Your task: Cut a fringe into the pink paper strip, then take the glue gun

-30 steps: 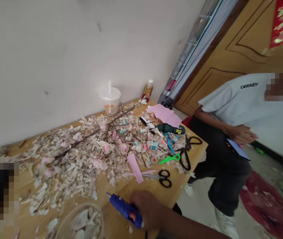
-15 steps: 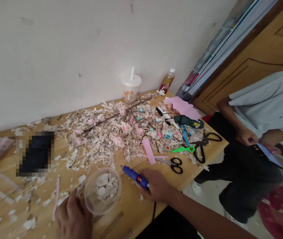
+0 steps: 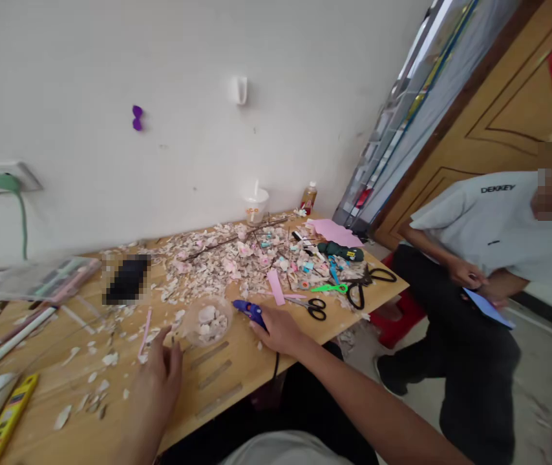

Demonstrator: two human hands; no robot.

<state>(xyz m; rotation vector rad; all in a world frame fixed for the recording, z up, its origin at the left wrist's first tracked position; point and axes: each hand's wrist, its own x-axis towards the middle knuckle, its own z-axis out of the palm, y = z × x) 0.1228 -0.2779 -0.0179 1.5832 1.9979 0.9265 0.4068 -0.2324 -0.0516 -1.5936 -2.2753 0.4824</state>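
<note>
My right hand (image 3: 280, 329) is wrapped round a blue hot glue gun (image 3: 250, 312), its nozzle pointing left, beside a clear plastic bowl (image 3: 189, 321). Pale curled shavings (image 3: 212, 323) lie in the bowl. Left of the bowl, my left hand (image 3: 163, 365) hovers over the wooden table with its fingers curled together. A tiny dark fleck shows at those fingertips, too small to name. Behind the bowl spreads a heap of shavings (image 3: 183, 265) with pink and white flowers (image 3: 244, 250) and a long thin branch (image 3: 227, 240).
Black-handled scissors (image 3: 315, 309), green scissors (image 3: 331, 289) and a pink strip (image 3: 276, 287) lie right. A lidded cup (image 3: 255, 205) and bottle (image 3: 308, 198) stand by the wall. Left are a blurred dark object (image 3: 127, 279) and yellow cutter (image 3: 11, 413). A person (image 3: 479, 258) sits right.
The view has shifted back and up, bringing in more wall, a socket and the left side of the table. My right hand keeps the glue gun; my left fingers have drawn together beside the bowl.
</note>
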